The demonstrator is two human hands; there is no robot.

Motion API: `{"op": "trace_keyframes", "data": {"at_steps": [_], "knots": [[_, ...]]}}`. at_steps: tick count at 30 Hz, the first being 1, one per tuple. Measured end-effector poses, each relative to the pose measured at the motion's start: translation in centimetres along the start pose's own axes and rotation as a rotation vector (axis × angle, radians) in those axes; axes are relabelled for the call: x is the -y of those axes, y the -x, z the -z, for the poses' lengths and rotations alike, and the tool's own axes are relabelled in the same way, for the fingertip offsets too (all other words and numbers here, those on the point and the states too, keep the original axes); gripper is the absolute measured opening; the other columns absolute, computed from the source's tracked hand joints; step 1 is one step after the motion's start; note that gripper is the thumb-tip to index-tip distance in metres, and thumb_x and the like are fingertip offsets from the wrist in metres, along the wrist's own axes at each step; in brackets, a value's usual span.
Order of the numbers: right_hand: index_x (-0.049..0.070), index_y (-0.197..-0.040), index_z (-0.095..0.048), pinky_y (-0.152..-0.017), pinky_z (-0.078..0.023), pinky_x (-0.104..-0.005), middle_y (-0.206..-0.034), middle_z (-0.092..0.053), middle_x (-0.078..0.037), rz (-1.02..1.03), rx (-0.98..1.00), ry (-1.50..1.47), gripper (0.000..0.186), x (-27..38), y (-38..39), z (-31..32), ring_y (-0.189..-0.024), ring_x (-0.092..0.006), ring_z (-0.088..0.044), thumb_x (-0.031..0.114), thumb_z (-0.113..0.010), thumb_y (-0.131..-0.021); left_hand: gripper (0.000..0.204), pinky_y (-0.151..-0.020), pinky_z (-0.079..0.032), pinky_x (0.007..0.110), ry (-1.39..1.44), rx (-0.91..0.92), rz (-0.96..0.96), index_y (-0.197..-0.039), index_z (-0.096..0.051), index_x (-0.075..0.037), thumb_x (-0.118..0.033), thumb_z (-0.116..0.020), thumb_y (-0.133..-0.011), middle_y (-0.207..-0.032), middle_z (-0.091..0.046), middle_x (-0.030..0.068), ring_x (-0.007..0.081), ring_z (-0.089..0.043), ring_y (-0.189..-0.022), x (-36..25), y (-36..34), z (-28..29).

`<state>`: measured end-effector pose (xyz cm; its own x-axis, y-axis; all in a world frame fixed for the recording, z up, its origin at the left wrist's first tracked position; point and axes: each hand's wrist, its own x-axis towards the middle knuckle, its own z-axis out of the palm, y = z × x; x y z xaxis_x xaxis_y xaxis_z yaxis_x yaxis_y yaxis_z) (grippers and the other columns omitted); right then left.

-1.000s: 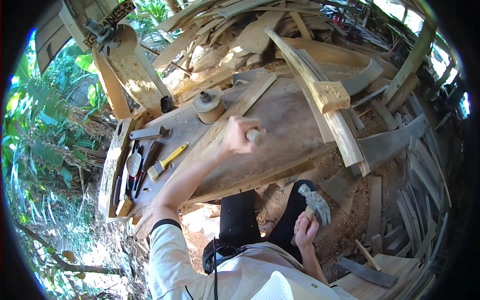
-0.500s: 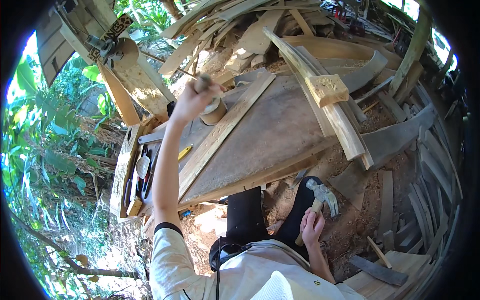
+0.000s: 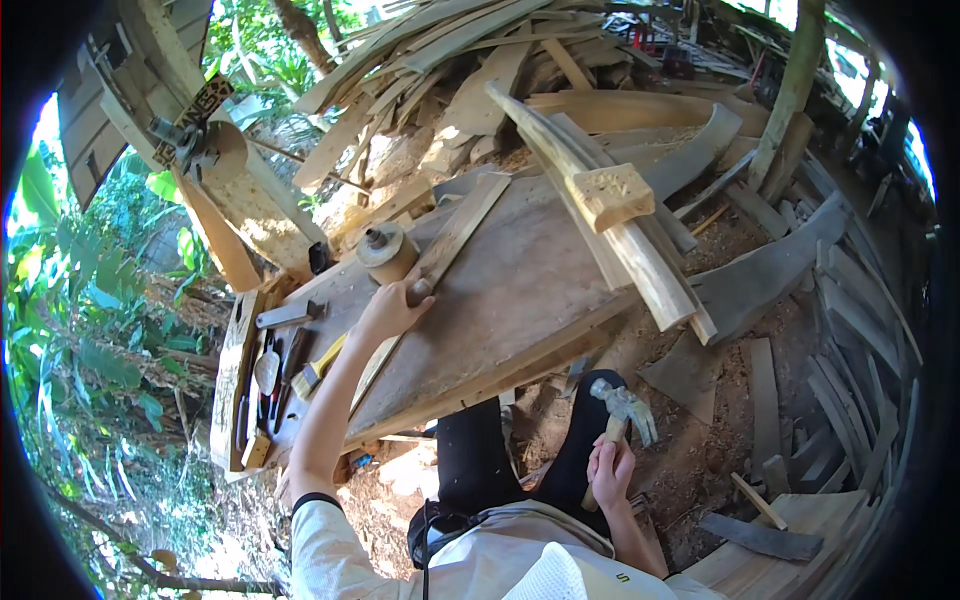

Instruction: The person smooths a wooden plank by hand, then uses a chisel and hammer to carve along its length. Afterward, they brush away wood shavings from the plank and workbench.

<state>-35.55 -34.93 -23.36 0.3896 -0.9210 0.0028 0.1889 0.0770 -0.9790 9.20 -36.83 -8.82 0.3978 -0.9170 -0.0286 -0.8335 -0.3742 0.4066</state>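
Observation:
My left hand point(image 3: 390, 308) is closed at the edge of a long wooden board point(image 3: 440, 250) on the workbench point(image 3: 520, 260). A small pale rounded end point(image 3: 419, 292) shows at its fingers; what it belongs to I cannot make out. Just beyond that hand stands a round, tan container point(image 3: 388, 254) with a dark knob on top. Low by my right thigh, my right hand point(image 3: 609, 470) grips a claw hammer point(image 3: 624, 405) by its wooden handle, head up. A yellow-handled brush point(image 3: 318, 367) lies beside my left forearm.
Hand tools, among them a trowel-shaped one point(image 3: 267, 370), lie along the bench's left end. A grey metal piece point(image 3: 288, 315) rests above them. Long timbers with a wood block point(image 3: 608, 195) overhang the bench's right side. Cut planks point(image 3: 480, 95) are heaped behind; scraps cover the ground at right.
My left hand has come down from above the round container to the board beside it. The container's dark knob now shows. My right hand keeps the hammer, and the view has shifted slightly.

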Motion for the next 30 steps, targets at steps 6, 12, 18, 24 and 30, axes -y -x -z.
{"op": "trace_keyframes", "data": {"at_steps": [6, 12, 18, 24, 30], "knots": [[0.004, -0.101, -0.052, -0.037, -0.033, -0.0217, -0.062, -0.045, 0.002, -0.006, 0.013, 0.018, 0.031, 0.0, 0.1, -0.1, -0.042, -0.0043, -0.04, 0.033, -0.045, -0.109, 0.059, -0.092, -0.053, 0.049, -0.085, -0.138, -0.049, -0.138, -0.057, -0.002, -0.034, -0.069, -0.09, -0.111, -0.068, 0.0292, 0.0464, -0.066, -0.102, -0.1, 1.1, -0.8], [0.003, -0.102, -0.053, -0.038, -0.034, -0.0215, -0.062, -0.047, 0.002, -0.029, 0.032, 0.023, 0.035, -0.1, 0.3, -0.5, -0.044, -0.0041, -0.041, 0.036, -0.047, -0.109, 0.058, -0.084, -0.054, 0.052, -0.054, -0.136, -0.111, -0.141, -0.054, -0.005, -0.027, -0.07, -0.089, -0.098, -0.07, 0.0298, 0.0479, -0.067, -0.092, 0.3, 1.9, -1.3], [0.002, -0.101, -0.054, -0.039, -0.034, -0.0208, -0.061, -0.047, 0.003, -0.027, 0.031, 0.038, 0.036, -0.2, 0.4, -0.8, -0.044, -0.0035, -0.041, 0.036, -0.047, -0.108, 0.052, -0.077, -0.054, 0.054, -0.042, -0.184, -0.068, -0.138, -0.058, -0.01, -0.019, -0.069, -0.087, -0.087, -0.069, 0.0314, 0.0498, -0.067, -0.084, 0.2, 3.2, -2.0], [0.002, -0.101, -0.055, -0.04, -0.034, -0.0202, -0.061, -0.048, 0.003, -0.032, 0.026, 0.06, 0.036, -0.2, 0.3, -0.7, -0.045, -0.0031, -0.041, 0.036, -0.048, -0.108, 0.049, -0.075, -0.054, 0.055, -0.053, -0.209, -0.03, -0.133, -0.059, -0.011, -0.016, -0.069, -0.085, -0.083, -0.069, 0.0299, 0.0499, -0.067, -0.081, 0.5, 3.9, -2.6], [0.003, -0.101, -0.055, -0.04, -0.034, -0.0202, -0.061, -0.047, 0.004, -0.03, 0.015, 0.054, 0.035, -0.2, 0.5, -0.6, -0.045, -0.0031, -0.042, 0.037, -0.048, -0.108, 0.039, -0.078, -0.056, 0.05, -0.042, -0.211, 0.033, -0.123, -0.066, -0.008, -0.012, -0.07, -0.085, -0.096, -0.071, 0.0261, 0.0456, -0.069, -0.089, -0.8, 4.1, -2.5]]}}
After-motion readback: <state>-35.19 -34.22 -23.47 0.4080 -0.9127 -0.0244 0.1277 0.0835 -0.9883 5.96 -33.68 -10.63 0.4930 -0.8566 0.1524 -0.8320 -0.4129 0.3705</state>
